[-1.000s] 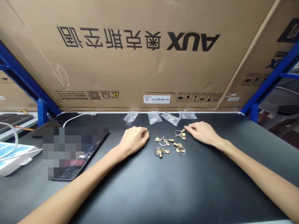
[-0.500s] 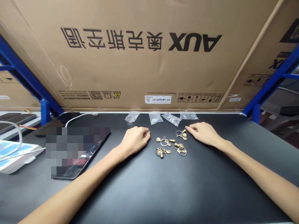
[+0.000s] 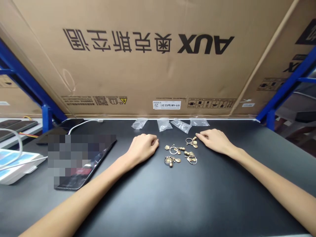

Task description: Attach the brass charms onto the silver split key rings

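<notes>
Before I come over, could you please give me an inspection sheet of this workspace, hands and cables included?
Surface: black tabletop, smooth, with a soft sheen.
Things near the hands: four ringed metal trinkets, lying separately; four clear plastic bags along the back edge.
Clutter: dark pouch, partly pixelated, and white-and-blue box, both on the left.
Hands: left hand curled, apart from the trinkets; right hand beside the farthest trinket, contact unclear.
Cables: white cables on the left.
Surroundings: cardboard box behind, lettering upside down; blue frame at both sides.
</notes>
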The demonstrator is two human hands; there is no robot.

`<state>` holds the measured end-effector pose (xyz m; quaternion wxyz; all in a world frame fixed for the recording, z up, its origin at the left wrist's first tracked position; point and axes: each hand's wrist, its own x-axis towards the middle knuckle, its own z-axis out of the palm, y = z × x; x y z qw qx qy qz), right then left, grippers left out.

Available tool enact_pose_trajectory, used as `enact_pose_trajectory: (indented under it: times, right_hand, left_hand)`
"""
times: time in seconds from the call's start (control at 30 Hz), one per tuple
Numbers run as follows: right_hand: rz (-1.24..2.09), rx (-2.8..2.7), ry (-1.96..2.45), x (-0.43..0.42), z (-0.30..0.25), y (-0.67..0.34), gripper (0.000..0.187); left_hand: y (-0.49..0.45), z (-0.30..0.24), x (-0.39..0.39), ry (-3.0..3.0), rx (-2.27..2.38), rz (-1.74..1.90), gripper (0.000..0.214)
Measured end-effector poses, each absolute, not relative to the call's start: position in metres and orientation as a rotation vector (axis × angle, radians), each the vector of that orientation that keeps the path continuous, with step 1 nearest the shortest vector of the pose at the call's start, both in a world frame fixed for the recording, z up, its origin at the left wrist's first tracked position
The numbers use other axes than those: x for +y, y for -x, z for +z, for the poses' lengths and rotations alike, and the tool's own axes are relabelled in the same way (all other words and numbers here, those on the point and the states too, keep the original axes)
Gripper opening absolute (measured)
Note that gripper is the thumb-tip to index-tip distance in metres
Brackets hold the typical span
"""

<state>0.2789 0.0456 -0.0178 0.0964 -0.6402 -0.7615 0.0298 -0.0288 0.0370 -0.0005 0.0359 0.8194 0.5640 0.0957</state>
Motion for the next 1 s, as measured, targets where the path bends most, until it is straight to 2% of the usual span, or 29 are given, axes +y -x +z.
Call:
enact_pose_trajectory:
  times: [0.83,1.0]
  right_hand:
    - [0.083,-2.262,1.894,0.046,-0.018,-0.279,0.05]
    - [0.073,-2.262,1.883,0.047,-0.018,-0.278,0.049]
  left_hand:
    - [0.026,0.003,0.038,-2.5,1.751,0.29,0.036]
    - [0.049,0.0,0.024,-2.449,1.738,0.367,0.027]
